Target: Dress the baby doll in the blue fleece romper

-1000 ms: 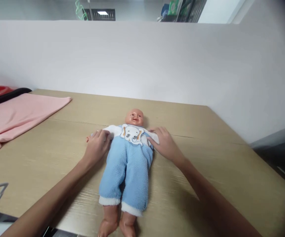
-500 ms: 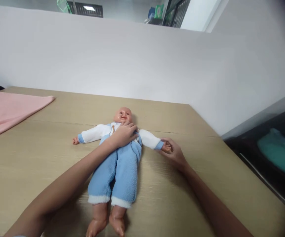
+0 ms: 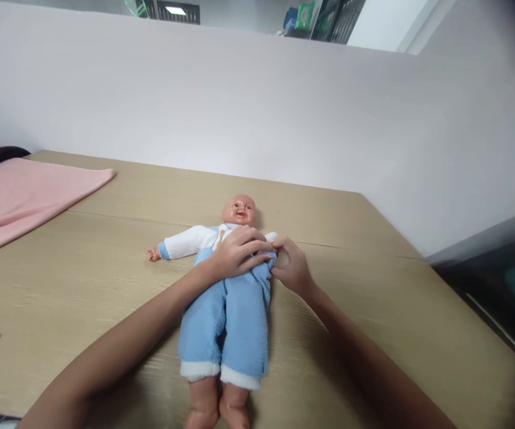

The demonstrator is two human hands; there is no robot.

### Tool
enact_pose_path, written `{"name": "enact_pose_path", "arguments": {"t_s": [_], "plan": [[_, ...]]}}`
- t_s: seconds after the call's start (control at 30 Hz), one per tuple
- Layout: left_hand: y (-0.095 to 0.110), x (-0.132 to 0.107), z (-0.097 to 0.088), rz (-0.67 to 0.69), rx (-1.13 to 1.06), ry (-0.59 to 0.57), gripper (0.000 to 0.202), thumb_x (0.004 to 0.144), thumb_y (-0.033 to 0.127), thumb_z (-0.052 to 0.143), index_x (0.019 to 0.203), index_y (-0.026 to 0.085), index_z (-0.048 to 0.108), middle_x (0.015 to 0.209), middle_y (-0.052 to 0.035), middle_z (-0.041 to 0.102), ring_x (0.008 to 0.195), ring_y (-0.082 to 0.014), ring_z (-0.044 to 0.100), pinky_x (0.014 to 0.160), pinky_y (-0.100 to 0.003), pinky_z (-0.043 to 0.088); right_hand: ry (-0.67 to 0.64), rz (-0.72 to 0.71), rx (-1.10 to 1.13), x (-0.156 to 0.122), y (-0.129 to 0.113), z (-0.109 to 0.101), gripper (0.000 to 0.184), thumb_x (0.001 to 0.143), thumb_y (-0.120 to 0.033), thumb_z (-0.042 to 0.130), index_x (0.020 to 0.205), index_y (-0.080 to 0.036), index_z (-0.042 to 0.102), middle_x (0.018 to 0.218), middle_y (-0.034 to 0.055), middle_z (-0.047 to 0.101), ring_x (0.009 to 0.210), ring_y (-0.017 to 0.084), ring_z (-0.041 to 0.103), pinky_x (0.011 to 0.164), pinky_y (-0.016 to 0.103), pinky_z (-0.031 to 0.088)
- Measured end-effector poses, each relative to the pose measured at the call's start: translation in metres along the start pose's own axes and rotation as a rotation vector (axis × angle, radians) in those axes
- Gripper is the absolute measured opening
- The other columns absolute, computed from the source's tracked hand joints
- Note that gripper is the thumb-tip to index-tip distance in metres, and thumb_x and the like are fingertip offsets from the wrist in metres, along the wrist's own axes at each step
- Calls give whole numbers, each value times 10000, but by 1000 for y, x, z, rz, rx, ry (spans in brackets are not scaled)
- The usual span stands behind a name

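A baby doll [image 3: 225,310] lies face up on the table, dressed in a fuzzy light-blue overall with a white top and white cuffs. Across its chest rests my left hand [image 3: 243,250], its fingers curled over the garment towards the doll's right-hand side in view. My right hand [image 3: 290,265] is at that side, thumb and fingers pinching the clothing by the sleeve. Only a bit of white sleeve [image 3: 272,236] shows there; the rest of that arm is hidden. The other doll arm [image 3: 186,241] stretches out to the left, and the bare feet reach the lower frame edge.
A pink cloth [image 3: 29,190] is spread at the table's left, with a black object [image 3: 0,156] behind it. The tan table [image 3: 346,357] meets a white wall [image 3: 239,107] at the back. Beyond its right edge is something dark [image 3: 498,256].
My right hand has moved from the doll's outstretched hand inward to its side. The sleeve there no longer sticks out. My left hand stays on the chest; the view has shifted slightly.
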State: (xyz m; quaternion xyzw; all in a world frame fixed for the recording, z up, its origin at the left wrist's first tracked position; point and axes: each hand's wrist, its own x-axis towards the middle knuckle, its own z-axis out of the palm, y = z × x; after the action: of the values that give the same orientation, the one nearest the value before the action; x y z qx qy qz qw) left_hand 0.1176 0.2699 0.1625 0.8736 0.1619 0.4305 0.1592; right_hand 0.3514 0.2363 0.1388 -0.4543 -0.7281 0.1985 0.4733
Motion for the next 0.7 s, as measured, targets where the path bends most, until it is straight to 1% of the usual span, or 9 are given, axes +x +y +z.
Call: {"name": "enact_pose_path", "arguments": {"t_s": [0.07, 0.17, 0.23, 0.3, 0.37, 0.47, 0.57, 0.63, 0.7], "plan": [[2, 2, -1, -22, -85, 57, 309, 1152, 501, 626, 1154, 242, 795, 1113, -122, 784, 1053, -275, 718, 1007, -453, 561, -13, -42, -78, -4, -5, -1, 208, 796, -319, 773, 950, -299, 635, 867, 0, 674, 828, 261, 652, 803, 416, 575], [2, 9, -1, -116, -221, 88, 266, 1100, 495, 696, 1071, 237, 755, 1077, -104, 769, 1047, -272, 713, 1017, -456, 563, -78, -90, -104, -13, -12, -8, 133, 892, -335, 737, 1006, -306, 674, 952, 51, 711, 922, 305, 681, 860, 464, 595], [0, 12, 0, -179, -292, 87, 255, 1078, 485, 718, 1045, 232, 723, 1070, -91, 752, 1045, -267, 705, 1029, -452, 558, -107, -118, -84, -18, -15, -12, 87, 972, -356, 705, 1045, -310, 698, 1034, 82, 732, 1011, 327, 697, 947, 509, 603], [-5, 14, 2, -233, -330, 73, 250, 1072, 478, 718, 1051, 230, 698, 1077, -82, 740, 1052, -263, 698, 1040, -447, 552, -113, -117, -38, -24, -17, -11, 111, 1022, -396, 693, 1088, -311, 722, 1127, 98, 739, 1104, 336, 699, 1046, 545, 591], [-10, 15, 5, -283, -319, 34, 254, 1077, 485, 701, 1067, 232, 679, 1099, -81, 733, 1071, -264, 691, 1051, -445, 545, -96, -52, 47, -28, -16, -6, 180, 1043, -478, 690, 1093, -310, 729, 1158, 97, 731, 1156, 337, 696, 1103, 553, 583], [-16, 15, 8, -309, -249, -14, 260, 1080, 496, 681, 1073, 237, 651, 1120, -90, 717, 1097, -276, 674, 1058, -451, 537, -49, 163, 267, -31, -12, 6, 306, 1061, -613, 630, 1071, -310, 666, 1085, 70, 713, 1092, 313, 725, 1049, 511, 629], [-17, 14, 10, -304, -192, -44, 233, 1083, 473, 637, 1064, 242, 612, 1103, -93, 700, 1081, -281, 659, 1029, -453, 533, 16, 326, 420, -32, -8, 16, 338, 1063, -651, 582, 1068, -314, 568, 1058, 54, 713, 1072, 295, 746, 1017, 473, 649], [-17, 13, 11, -325, -178, -62, 196, 1081, 440, 589, 1064, 244, 583, 1088, -89, 690, 1048, -278, 656, 978, -443, 536, 67, 370, 398, -34, -6, 20, 326, 1067, -636, 551, 1066, -310, 551, 1060, 58, 718, 1084, 293, 743, 1023, 460, 646], [-16, 13, 11, -371, -165, -83, 182, 1075, 427, 558, 1064, 245, 563, 1050, -77, 683, 993, -273, 655, 905, -428, 527, 139, 389, 265, -37, -3, 22, 309, 1072, -607, 530, 1067, -301, 572, 1078, 68, 720, 1088, 294, 729, 1023, 451, 640]]}}
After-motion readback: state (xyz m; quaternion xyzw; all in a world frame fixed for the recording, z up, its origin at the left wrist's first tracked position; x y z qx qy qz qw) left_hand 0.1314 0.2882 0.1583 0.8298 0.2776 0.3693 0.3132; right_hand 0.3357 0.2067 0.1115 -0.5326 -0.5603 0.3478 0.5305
